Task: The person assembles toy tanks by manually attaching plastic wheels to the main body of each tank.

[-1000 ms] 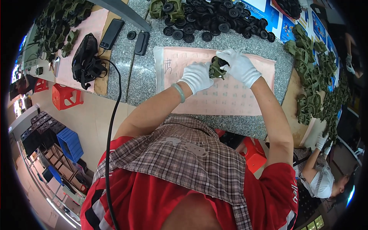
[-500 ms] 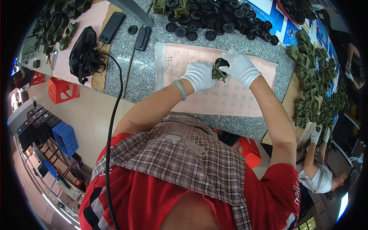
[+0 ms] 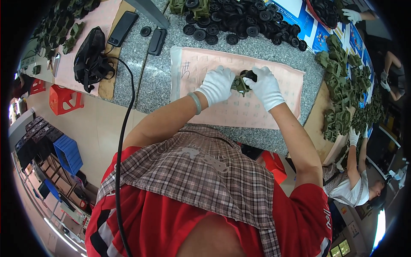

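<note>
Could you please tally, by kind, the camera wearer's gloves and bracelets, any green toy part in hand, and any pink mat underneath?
White gloves: 2
Bracelet: 1
Green toy part: 1
Pink mat: 1
Total: 5

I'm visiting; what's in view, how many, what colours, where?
Held part: one, green, between hands
Wheels: many, black, far tabletop
Loose wheel: one, black, upper left
Green pieces: many, olive, both sides and top
Sheet: one, pink, under hands
Table: one, grey, centre
Phone-like devices: two, black, upper left
Mesh bag: one, black, left
Cable: one, black, left
Stools: several, red, floor
Crate: one, blue, lower left
Co-workers: at least two, one white-shirted, right
Left hand: one, white-gloved, on held part
Right hand: one, white-gloved, on held part
</note>
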Demonstrator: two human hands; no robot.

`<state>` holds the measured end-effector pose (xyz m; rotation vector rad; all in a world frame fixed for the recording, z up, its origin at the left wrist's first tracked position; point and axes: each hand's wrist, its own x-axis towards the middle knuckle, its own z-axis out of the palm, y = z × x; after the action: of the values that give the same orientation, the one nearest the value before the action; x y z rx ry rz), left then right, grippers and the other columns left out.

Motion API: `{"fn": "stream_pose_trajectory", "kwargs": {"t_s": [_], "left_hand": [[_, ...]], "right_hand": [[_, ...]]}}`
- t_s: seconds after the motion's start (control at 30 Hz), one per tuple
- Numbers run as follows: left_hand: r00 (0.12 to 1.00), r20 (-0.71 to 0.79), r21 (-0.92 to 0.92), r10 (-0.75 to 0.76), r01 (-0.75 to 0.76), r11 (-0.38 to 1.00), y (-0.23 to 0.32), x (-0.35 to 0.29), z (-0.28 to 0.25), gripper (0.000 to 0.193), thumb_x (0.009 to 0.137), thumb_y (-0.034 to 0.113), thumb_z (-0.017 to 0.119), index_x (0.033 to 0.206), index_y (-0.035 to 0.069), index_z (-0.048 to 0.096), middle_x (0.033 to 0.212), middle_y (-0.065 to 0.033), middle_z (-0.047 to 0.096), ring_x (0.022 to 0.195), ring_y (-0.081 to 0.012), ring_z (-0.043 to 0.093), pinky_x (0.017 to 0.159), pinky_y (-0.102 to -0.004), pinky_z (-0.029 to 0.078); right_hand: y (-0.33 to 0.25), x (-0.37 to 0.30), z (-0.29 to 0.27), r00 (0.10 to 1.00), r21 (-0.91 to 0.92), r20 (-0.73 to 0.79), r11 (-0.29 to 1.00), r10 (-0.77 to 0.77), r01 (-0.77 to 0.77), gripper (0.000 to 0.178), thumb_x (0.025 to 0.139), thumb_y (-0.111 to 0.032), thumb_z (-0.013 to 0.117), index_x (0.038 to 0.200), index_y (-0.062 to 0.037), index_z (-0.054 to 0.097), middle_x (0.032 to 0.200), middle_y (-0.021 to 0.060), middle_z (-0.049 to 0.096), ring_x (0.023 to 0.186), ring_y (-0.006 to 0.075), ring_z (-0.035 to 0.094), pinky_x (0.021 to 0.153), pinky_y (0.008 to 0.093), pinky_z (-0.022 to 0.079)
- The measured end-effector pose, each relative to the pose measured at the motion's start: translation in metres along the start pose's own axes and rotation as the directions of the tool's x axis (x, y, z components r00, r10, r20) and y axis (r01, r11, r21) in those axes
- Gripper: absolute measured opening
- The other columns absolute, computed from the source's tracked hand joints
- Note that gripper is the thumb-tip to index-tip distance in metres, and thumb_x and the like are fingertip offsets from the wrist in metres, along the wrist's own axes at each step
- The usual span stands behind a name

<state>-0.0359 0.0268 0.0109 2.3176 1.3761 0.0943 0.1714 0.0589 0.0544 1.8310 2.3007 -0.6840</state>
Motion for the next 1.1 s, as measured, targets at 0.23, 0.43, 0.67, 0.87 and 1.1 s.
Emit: {"fn": "stream_pose_trajectory", "kwargs": {"t_s": [0.23,0.43,0.67,0.87,1.1], "left_hand": [[0.995,0.063,-0.203,-0.082,0.093,0.975,0.005,-0.005,-0.019,0.014,0.074,0.012,0.067,0.084,0.004,0.073,0.082,-0.0207,0.072,0.080,-0.0380,0.072,0.068,-0.0499,0.059],[0.999,-0.047,-0.107,-0.027,0.022,0.994,0.006,-0.001,-0.007,0.015,0.075,0.015,0.072,0.087,0.009,0.075,0.091,-0.0131,0.075,0.092,-0.0328,0.072,0.073,-0.0449,0.059],[0.997,0.035,-0.188,-0.068,0.074,0.979,-0.004,-0.003,-0.008,0.034,0.077,0.024,0.076,0.104,0.006,0.069,0.110,-0.0141,0.070,0.107,-0.0355,0.067,0.083,-0.0476,0.058],[0.993,-0.106,-0.135,0.045,-0.059,0.989,-0.011,-0.004,0.010,0.033,0.074,0.028,0.078,0.098,0.008,0.066,0.099,-0.0094,0.066,0.094,-0.0311,0.064,0.074,-0.0449,0.056],[0.985,-0.163,-0.101,0.057,-0.074,0.992,-0.010,0.002,0.012,0.034,0.075,0.033,0.078,0.094,0.008,0.065,0.093,-0.0079,0.064,0.089,-0.0280,0.063,0.069,-0.0431,0.053]], "right_hand": [[0.041,0.046,0.014,0.814,0.080,-0.438,0.886,-0.381,0.457,0.030,0.099,-0.028,0.067,0.117,-0.0032,0.071,0.109,0.0199,0.070,0.102,0.0378,0.066,0.092,0.0442,0.052],[0.028,0.088,0.067,0.853,0.087,-0.360,0.897,-0.377,0.434,0.029,0.104,-0.018,0.054,0.126,-0.0055,0.068,0.103,0.0152,0.070,0.100,0.0363,0.065,0.092,0.0455,0.052],[-0.010,0.073,0.044,0.802,-0.187,-0.097,0.802,-0.589,0.567,0.029,0.094,-0.014,0.056,0.119,-0.0075,0.068,0.097,0.0148,0.071,0.094,0.0325,0.069,0.086,0.0451,0.054],[-0.019,0.071,0.036,0.908,-0.070,-0.157,0.921,-0.388,0.382,0.021,0.092,-0.013,0.056,0.105,-0.0091,0.071,0.093,0.0139,0.070,0.087,0.0332,0.070,0.079,0.0463,0.055],[-0.016,0.070,0.040,0.979,0.075,-0.199,0.995,-0.053,0.069,0.020,0.090,-0.009,0.054,0.100,-0.0115,0.071,0.096,0.0135,0.069,0.088,0.0340,0.069,0.078,0.0465,0.054]]}}
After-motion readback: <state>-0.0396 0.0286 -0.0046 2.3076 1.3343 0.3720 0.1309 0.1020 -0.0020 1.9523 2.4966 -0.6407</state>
